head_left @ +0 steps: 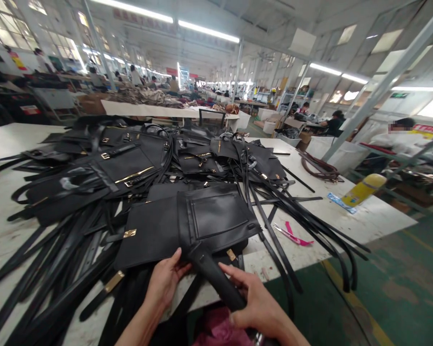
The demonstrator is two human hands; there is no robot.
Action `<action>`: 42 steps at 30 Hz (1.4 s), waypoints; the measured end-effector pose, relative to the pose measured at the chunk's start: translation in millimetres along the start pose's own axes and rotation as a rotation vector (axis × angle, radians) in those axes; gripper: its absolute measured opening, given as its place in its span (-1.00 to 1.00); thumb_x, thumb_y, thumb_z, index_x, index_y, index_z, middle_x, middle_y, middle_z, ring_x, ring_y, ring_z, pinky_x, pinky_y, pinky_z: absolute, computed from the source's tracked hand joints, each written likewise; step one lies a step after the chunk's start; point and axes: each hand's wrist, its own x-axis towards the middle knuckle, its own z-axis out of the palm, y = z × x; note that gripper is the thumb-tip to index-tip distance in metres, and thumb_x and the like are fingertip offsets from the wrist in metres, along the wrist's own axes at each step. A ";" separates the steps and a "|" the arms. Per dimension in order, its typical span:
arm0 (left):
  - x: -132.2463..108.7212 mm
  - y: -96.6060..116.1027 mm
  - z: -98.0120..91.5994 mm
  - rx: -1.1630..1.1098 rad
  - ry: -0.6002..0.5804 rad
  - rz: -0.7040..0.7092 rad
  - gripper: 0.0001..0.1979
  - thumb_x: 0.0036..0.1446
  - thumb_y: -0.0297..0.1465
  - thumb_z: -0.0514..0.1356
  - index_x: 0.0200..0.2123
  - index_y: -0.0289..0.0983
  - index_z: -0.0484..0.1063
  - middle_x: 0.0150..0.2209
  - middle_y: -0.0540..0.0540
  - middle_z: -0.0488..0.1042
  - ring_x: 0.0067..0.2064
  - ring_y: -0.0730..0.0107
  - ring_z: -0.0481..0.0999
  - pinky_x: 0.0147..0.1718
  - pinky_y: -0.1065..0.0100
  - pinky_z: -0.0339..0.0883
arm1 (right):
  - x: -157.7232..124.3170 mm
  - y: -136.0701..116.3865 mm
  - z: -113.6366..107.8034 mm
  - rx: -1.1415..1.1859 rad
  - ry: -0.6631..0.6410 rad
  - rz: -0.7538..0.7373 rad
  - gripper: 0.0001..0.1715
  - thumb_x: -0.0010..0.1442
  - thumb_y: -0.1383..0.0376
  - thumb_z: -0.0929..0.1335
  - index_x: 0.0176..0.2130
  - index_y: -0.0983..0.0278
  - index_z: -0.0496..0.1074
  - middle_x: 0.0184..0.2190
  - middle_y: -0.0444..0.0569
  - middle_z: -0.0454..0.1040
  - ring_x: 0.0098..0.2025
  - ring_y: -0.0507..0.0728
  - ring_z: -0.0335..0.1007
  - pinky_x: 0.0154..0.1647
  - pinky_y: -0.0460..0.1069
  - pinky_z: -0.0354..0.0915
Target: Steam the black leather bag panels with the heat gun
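Note:
A black leather bag piece (pixel 149 226) with a raised rectangular pocket (pixel 220 214) lies flat in front of me, gold metal fittings near its edges. My left hand (pixel 168 278) pinches its near edge, thumb on top and fingers underneath. A wide black strap (pixel 216 276) runs from this edge toward my body. My right hand (pixel 254 298) is closed around that strap, with the thumb on the near side and the fingers along the far side. Under and beside the piece hang several long narrow black straps, one with a gold tip (pixel 114 281).
Black bag parts (pixel 130 161) with zips and buckles heap across the white table (pixel 378 216). On the right are a yellow bottle (pixel 364 190), a pink ribbon with a small metal tool (pixel 296 235), and coiled brown straps (pixel 319 168). Several people work in the background.

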 end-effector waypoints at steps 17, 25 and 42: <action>14.0 -20.3 -4.6 0.016 0.136 0.012 -0.73 0.03 -0.38 0.17 -0.61 -0.43 0.46 -0.63 -0.12 0.50 -0.55 0.41 0.48 -0.49 0.46 0.41 | 37.8 -11.6 7.7 0.003 0.016 -0.057 0.10 -0.46 0.42 0.52 0.11 0.15 0.23 -0.31 -0.15 0.39 -0.49 -0.02 0.28 -0.57 -0.15 0.22; 10.9 -21.1 -2.2 0.099 0.202 0.096 -0.80 -0.04 -0.35 0.21 -0.59 -0.36 0.42 -0.60 -0.07 0.49 -0.52 0.31 0.49 -0.41 0.32 0.44 | 52.9 -25.0 18.3 0.043 0.093 -0.221 0.05 -0.40 0.52 0.46 0.11 0.16 0.22 -0.28 -0.16 0.45 -0.39 0.04 0.36 -0.44 -0.11 0.31; 11.7 -16.0 21.9 -0.042 0.331 0.054 -0.74 -0.22 -0.60 0.30 -0.37 -0.28 0.45 -0.40 0.02 0.50 -0.49 0.39 0.47 -0.63 0.38 0.40 | 33.8 -0.2 -102.2 0.263 0.357 -0.132 0.07 -0.28 0.44 0.41 0.19 0.39 -0.03 -0.57 -0.14 0.47 -0.67 0.08 0.34 -0.74 -0.07 0.30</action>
